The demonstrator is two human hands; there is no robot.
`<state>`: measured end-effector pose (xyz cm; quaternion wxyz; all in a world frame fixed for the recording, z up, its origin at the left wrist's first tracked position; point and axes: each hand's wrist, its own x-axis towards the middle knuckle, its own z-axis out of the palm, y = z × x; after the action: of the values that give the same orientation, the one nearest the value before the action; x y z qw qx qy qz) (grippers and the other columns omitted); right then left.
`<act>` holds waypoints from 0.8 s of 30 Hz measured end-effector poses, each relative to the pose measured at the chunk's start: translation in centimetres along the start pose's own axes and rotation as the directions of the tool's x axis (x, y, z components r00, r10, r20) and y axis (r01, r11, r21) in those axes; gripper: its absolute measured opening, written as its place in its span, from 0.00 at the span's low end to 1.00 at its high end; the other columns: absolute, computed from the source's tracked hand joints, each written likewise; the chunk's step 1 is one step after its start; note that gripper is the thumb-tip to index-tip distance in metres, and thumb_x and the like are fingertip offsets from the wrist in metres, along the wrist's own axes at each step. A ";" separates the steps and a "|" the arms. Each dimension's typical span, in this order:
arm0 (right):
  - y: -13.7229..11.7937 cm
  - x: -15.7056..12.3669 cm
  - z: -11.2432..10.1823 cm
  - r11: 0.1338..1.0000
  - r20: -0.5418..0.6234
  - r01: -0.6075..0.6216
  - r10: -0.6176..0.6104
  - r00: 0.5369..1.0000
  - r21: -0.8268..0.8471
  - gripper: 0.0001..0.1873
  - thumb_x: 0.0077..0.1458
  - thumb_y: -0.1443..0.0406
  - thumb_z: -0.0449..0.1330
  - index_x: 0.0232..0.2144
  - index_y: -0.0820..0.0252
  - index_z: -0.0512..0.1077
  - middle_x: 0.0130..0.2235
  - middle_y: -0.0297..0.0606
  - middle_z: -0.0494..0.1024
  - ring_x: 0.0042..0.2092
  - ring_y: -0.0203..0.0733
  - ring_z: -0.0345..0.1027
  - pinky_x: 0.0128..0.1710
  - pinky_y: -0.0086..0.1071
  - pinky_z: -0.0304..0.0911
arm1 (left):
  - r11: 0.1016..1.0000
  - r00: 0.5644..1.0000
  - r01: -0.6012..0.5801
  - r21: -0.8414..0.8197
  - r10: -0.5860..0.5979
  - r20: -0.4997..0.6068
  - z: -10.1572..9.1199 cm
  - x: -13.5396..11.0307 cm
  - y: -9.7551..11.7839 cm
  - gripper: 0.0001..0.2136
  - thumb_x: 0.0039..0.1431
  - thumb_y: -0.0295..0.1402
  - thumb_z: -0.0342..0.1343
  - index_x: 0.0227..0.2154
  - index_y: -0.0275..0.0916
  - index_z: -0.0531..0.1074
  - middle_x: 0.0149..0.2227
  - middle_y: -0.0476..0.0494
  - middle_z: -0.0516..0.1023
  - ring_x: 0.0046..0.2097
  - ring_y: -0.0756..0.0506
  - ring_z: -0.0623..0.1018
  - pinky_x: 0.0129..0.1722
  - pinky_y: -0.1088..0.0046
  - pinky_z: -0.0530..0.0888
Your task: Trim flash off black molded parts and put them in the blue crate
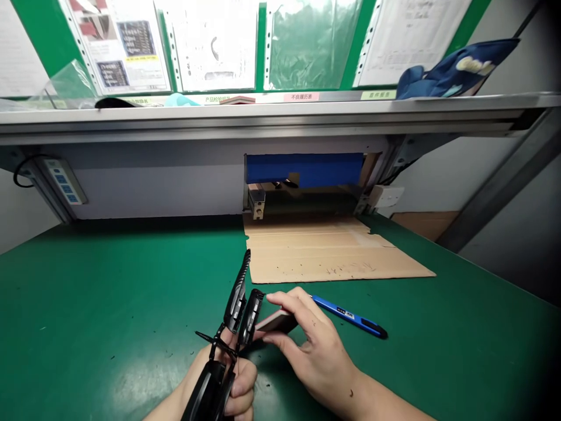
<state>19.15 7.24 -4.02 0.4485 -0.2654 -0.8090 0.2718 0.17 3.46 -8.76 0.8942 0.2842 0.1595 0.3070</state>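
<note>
Black moulded plastic parts (236, 307), joined by thin runners, stand tilted up from my left hand (241, 389). Its fingers are closed around their lower end. My right hand (313, 345) pinches a small flat piece (277, 321) with a pale face and a dark side between thumb and fingers. One end of that piece is close to the black parts; whether they touch I cannot tell. Just beyond my right hand, a blue pen-like knife (350, 316) with a black end lies on the green mat (131, 304).
A flat cardboard sheet (315, 257) lies ahead, running under an opening with a blue flap (307, 168). Dark scraps dot the mat. A power strip (65, 181) is mounted at left. Above runs a shelf (175, 120) bearing a blue cloth item (456, 70).
</note>
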 end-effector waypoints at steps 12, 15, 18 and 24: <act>0.1 0.5 0.0 0.804 0.357 0.504 -0.392 0.848 -0.315 0.19 0.70 0.68 0.42 0.55 0.62 0.66 0.55 0.42 0.68 0.59 0.51 0.55 0.58 0.50 0.56 | 1.000 0.994 0.020 -0.017 -0.022 -0.104 0.8 -0.2 -0.2 0.31 0.54 0.61 0.46 0.10 0.39 0.57 0.09 0.57 0.47 0.13 0.55 0.50 0.20 0.72 0.49; 0.8 0.6 0.2 0.808 0.319 0.507 -0.416 0.851 -0.299 0.19 0.70 0.69 0.42 0.54 0.64 0.68 0.55 0.43 0.68 0.60 0.50 0.54 0.60 0.48 0.55 | 0.999 0.994 0.027 -0.017 -0.029 -0.106 1.4 -0.4 0.1 0.30 0.55 0.59 0.48 0.10 0.39 0.56 0.09 0.57 0.48 0.13 0.55 0.48 0.21 0.73 0.48; 1.4 0.7 0.2 0.816 0.274 0.513 -0.447 0.852 -0.265 0.18 0.70 0.70 0.42 0.53 0.65 0.69 0.55 0.45 0.68 0.62 0.49 0.52 0.61 0.48 0.53 | 0.999 0.995 0.036 -0.015 -0.037 -0.093 1.9 -0.6 0.3 0.30 0.55 0.58 0.49 0.11 0.39 0.57 0.10 0.57 0.48 0.14 0.55 0.47 0.22 0.73 0.48; 2.0 0.8 0.1 0.835 0.235 0.522 -0.479 0.846 -0.176 0.18 0.71 0.67 0.44 0.53 0.65 0.69 0.56 0.46 0.68 0.62 0.48 0.51 0.61 0.48 0.53 | 0.996 0.996 0.083 -0.009 -0.084 -0.039 2.1 -0.8 0.2 0.30 0.60 0.56 0.43 0.10 0.39 0.57 0.09 0.56 0.49 0.13 0.55 0.48 0.22 0.72 0.47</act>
<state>19.09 9.18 -5.00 0.3941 -0.0686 -0.9138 0.0709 0.39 2.25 -6.90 0.9039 0.2680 0.1878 0.2755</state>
